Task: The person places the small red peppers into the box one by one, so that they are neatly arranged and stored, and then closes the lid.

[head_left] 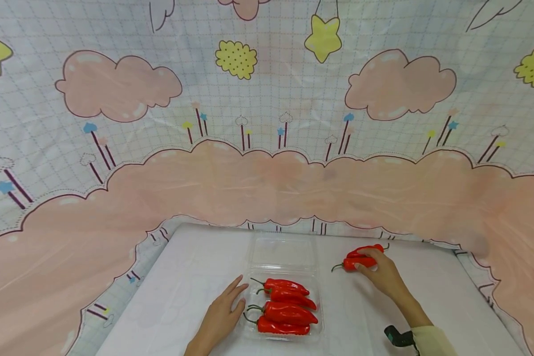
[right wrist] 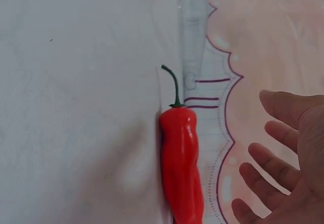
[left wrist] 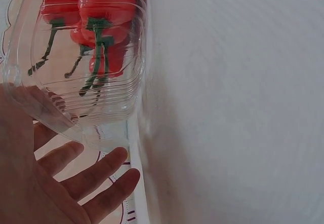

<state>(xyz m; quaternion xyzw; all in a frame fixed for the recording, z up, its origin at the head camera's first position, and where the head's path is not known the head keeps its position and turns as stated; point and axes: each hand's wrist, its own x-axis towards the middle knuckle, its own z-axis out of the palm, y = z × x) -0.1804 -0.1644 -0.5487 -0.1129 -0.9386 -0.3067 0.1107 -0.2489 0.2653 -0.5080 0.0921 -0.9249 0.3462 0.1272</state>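
Left hand (head_left: 220,314) spread beside a clear box (left wrist: 116,102) holding four red peppers (head_left: 289,312).
Two more peppers (head_left: 352,264) lie unboxed on the tabletop (head_left: 182,277), beneath the right hand (head_left: 382,272), fingers parted.

White table (head_left: 182,277); printed backdrop (head_left: 285,74) behind, pink clouds (head_left: 120,89), yellow stars (head_left: 323,39).

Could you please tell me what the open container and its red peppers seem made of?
The container looks like thin, glossy clear plastic: the red peppers show through its ribbed wall. They look smooth and shiny, with bright highlights; real flesh or moulded plastic, I cannot tell.
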